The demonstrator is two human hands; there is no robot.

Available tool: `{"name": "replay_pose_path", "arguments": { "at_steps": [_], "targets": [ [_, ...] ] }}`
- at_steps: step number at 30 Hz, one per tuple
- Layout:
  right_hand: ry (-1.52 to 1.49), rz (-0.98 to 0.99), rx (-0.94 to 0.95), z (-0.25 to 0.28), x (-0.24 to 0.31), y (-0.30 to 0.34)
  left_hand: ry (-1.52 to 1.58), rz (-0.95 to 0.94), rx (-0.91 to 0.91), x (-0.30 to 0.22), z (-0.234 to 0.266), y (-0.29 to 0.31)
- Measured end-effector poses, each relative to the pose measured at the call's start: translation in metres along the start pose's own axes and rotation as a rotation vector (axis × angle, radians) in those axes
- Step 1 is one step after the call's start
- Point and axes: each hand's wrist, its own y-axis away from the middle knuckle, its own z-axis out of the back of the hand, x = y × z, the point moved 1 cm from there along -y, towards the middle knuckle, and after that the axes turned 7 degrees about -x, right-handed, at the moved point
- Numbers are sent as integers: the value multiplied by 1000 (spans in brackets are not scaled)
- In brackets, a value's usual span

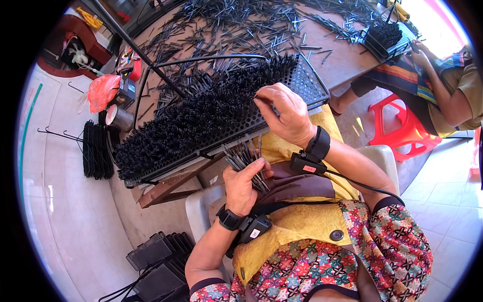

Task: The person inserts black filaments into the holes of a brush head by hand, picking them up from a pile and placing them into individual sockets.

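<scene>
A long perforated black metal tray [308,79] lies slanted before me, with a wire handle [211,57] rising over it. Dense rows of short, dark curled pieces [196,113] stand in most of its holes; bare holes show at the right end and along the near edge. My left hand [242,187] is closed round a bundle of thin dark sticks [240,157], just in front of the tray's near edge. Over the right part of the rows, my right hand [288,111] pinches with thumb and forefinger; what is between the fingertips is too small to make out.
Loose dark sticks [236,22] are strewn over the brown table [329,63]. At right, another person [448,90] works at a similar filled tray [385,38], beside a red stool [402,128]. Stacked black trays [161,272] lie on the floor at lower left. A tin can [119,118] stands left.
</scene>
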Motion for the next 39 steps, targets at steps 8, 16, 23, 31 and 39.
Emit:
{"name": "replay_pose_path", "arguments": {
  "at_steps": [8, 16, 23, 31, 39],
  "targets": [
    [184, 145, 488, -1, 1, 4, 4, -6, 11, 0, 0, -1],
    [-184, -568, 417, 19, 23, 31, -3, -31, 18, -2, -2, 1],
    [0, -317, 26, 25, 14, 0, 26, -8, -38, -3, -2, 1],
    [80, 150, 47, 4, -8, -3, -12, -29, 30, 3, 0, -1],
    [320, 32, 542, 7, 3, 13, -30, -43, 49, 4, 4, -3]
  ]
}}
